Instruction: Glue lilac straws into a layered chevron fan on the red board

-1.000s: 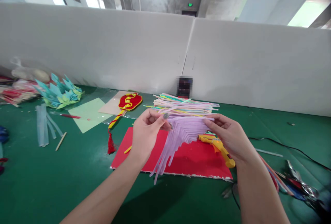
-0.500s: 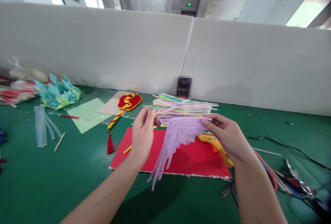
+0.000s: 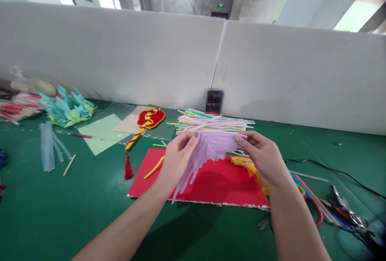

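Note:
Both hands hold up a layered piece of lilac pipe cleaners (image 3: 215, 146), bent into nested corners, above a red board (image 3: 223, 190). My left hand (image 3: 180, 154) pinches its upper left corner between thumb and fingers; loose ends hang down beside the wrist. At the right end of the top rows, my right hand (image 3: 259, 152) grips the tips. Below that hand lies a yellow glue gun (image 3: 244, 162), partly covered by the wrist. A yellow pipe cleaner (image 3: 154, 168) rests on the board near my left forearm. Behind the hands is a pile of pastel pipe cleaners (image 3: 214, 122).
Left of the board lie a red and yellow fan ornament (image 3: 150, 118) with a tassel, green paper (image 3: 102, 132), clear glue sticks (image 3: 47, 146) and a turquoise paper flower (image 3: 69, 108). Scissors (image 3: 318, 212), pliers (image 3: 340, 198) and a black cable (image 3: 337, 172) are at right. A white partition (image 3: 120, 52) stands behind.
My left hand has moved right and slightly down from beside the lilac piece and now pinches its corner. The piece has risen slightly and tilted; my right hand stays nearly in place.

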Demonstrator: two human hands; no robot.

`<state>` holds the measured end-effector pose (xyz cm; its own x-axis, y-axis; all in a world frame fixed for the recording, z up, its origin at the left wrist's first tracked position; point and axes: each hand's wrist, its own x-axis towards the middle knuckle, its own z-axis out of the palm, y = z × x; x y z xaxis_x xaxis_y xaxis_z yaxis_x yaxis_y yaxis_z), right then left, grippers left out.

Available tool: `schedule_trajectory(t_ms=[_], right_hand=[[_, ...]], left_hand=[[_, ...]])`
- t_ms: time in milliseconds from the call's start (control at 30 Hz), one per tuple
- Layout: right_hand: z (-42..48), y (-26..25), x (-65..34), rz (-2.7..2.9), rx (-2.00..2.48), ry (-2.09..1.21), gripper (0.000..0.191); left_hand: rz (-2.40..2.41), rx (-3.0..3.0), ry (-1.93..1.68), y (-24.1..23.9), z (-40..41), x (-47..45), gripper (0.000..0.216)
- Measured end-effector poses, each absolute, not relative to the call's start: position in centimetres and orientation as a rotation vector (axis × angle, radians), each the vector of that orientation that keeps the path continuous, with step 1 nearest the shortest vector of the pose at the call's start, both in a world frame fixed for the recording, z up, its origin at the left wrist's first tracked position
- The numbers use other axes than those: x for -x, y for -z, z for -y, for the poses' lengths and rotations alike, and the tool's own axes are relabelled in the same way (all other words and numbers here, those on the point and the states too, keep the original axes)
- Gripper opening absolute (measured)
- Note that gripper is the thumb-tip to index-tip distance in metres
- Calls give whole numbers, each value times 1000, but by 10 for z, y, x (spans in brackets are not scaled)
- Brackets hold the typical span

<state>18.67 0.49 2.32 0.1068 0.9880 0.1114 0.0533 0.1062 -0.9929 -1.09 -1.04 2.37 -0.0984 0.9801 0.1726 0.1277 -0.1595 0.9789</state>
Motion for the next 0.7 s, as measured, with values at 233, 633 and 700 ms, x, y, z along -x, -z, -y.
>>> schedule_trajectory(t_ms=[233,633,700], right_hand=[[-6,-20,-186,1230,1239,-1030,27],[-7,-18,-186,1316,1275,-926,24],[-7,-18,-186,1318,1270,-924,24]], left_hand=[[-1297,-1378,-1374,-24,10,11,15],[-1317,-1387,-1385,-24,9,10,16],[-1322,-1365,-1391,-24,9,10,16]])
